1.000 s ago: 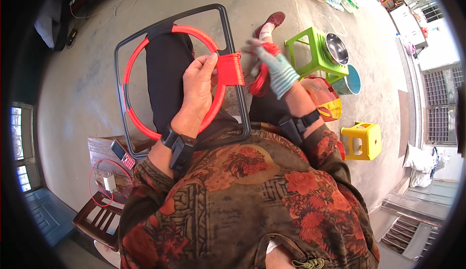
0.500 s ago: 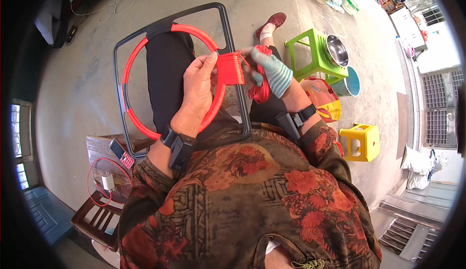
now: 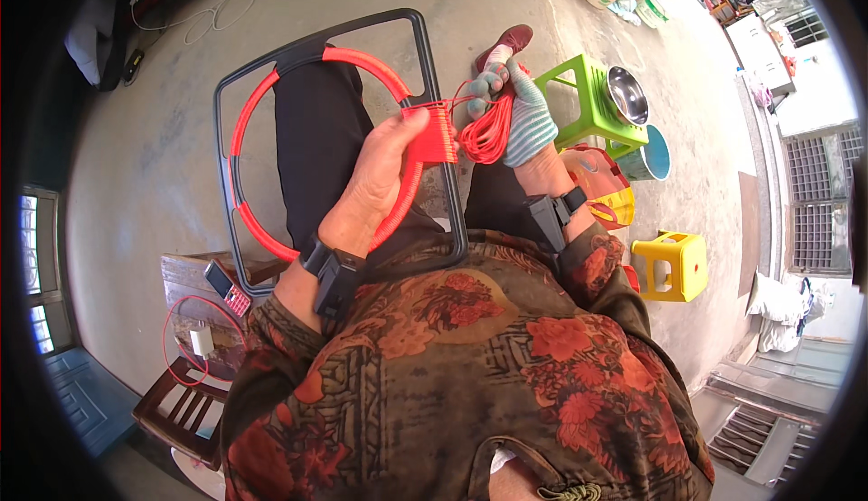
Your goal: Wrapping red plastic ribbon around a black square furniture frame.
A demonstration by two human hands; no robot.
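Black and rectangular, the frame (image 3: 425,53) lies across your lap (image 3: 316,139), your left hand (image 3: 372,171) pinching the red wrapping (image 3: 438,137) at its right edge while your gloved right hand (image 3: 529,130) holds a red cord bundle (image 3: 488,132) beside that edge, with a green stool (image 3: 588,94) farther off.

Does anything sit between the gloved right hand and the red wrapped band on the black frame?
Nothing else visible stands between the right hand and the wrapped band. Only red cord, bundled in that hand, lies there, a strand crossing toward the band's top.
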